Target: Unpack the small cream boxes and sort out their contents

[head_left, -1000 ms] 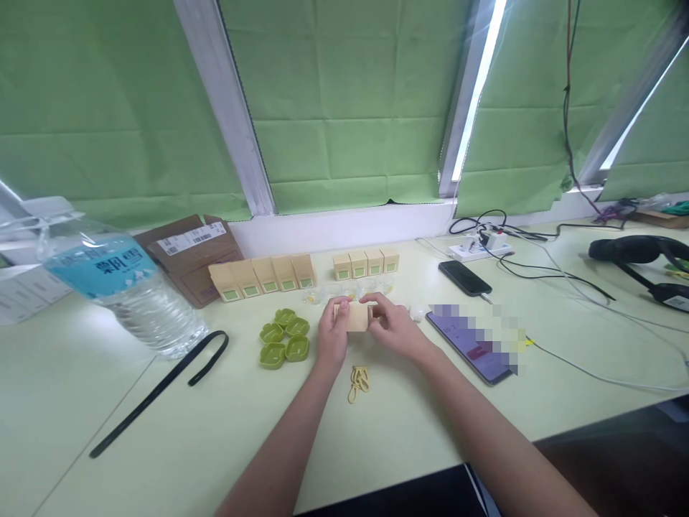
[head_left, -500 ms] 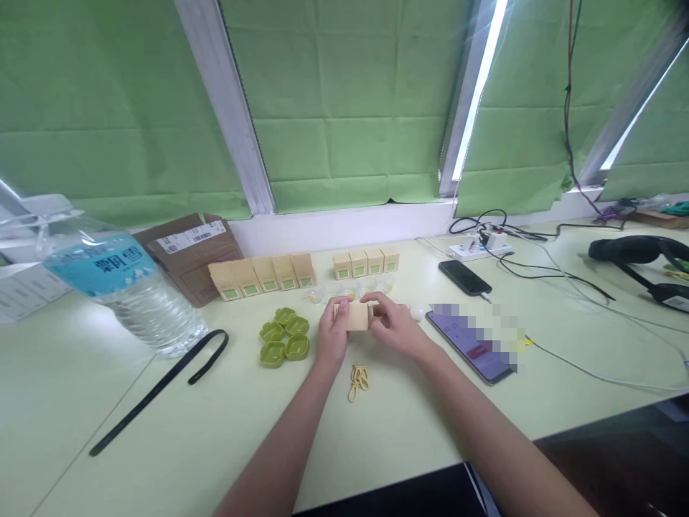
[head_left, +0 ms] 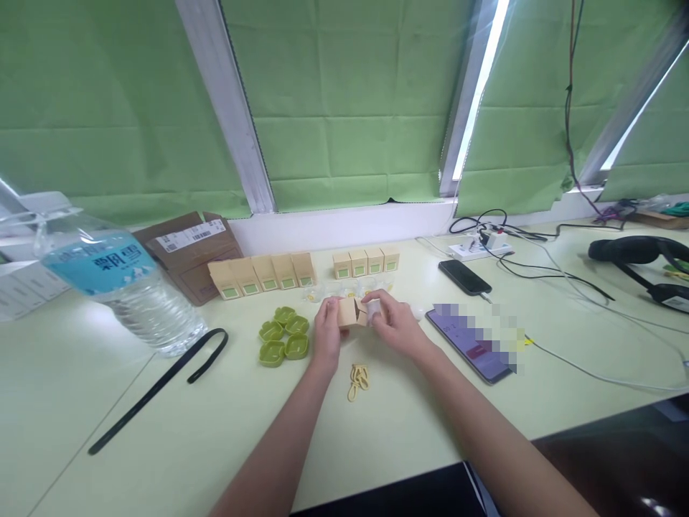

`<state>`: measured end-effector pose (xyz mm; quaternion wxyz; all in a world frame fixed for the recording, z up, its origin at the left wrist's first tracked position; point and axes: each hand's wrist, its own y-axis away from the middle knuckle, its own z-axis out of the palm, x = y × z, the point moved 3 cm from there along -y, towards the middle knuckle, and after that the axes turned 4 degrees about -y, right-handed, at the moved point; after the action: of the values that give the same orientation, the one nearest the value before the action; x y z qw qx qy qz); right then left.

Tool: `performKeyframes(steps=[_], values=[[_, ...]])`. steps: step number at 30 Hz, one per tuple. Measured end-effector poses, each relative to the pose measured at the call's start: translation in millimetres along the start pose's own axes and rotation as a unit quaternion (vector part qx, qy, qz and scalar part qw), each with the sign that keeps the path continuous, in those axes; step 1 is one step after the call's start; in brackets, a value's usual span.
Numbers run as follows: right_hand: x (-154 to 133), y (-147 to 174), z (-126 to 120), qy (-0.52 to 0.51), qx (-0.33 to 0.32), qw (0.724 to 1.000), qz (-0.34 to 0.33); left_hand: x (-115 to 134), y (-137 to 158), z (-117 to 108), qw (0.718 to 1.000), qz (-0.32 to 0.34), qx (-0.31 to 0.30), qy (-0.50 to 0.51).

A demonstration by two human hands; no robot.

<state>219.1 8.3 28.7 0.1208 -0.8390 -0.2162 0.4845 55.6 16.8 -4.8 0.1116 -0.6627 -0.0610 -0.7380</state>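
My left hand [head_left: 326, 334] is wrapped round a small tan cardboard box [head_left: 348, 314], held on its side above the table. The box's right end is open, with a flap sticking out. Just right of that opening, my right hand [head_left: 395, 319] pinches a small whitish, translucent piece [head_left: 372, 309]; its exact kind is unclear. Below the hands lie several pale yellow loops [head_left: 358, 380] in a little pile. To the left sit several green flower-shaped cups [head_left: 296, 346]. Behind the hands are clear plastic pieces [head_left: 317, 293], partly hidden.
Small tan boxes with green labels stand in two rows, one left [head_left: 265, 273] and one right [head_left: 359, 263]. A large water bottle [head_left: 129, 280], a black strap [head_left: 156, 391] and a brown carton [head_left: 194, 251] lie left. Two phones, one dark [head_left: 464, 278], one lit [head_left: 468, 345], lie right, near a power strip [head_left: 479, 249].
The box has tilted and shifted slightly left, and its right end now shows open. A whitish piece is now visible in my right hand beside that opening.
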Motion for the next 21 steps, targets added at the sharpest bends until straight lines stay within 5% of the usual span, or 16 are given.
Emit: performKeyframes(steps=[21], values=[[-1.2,-3.5,3.6,-0.022,0.008,0.997,-0.067,-4.2,-5.1,-3.3,0.986,-0.061,0.064,0.140]])
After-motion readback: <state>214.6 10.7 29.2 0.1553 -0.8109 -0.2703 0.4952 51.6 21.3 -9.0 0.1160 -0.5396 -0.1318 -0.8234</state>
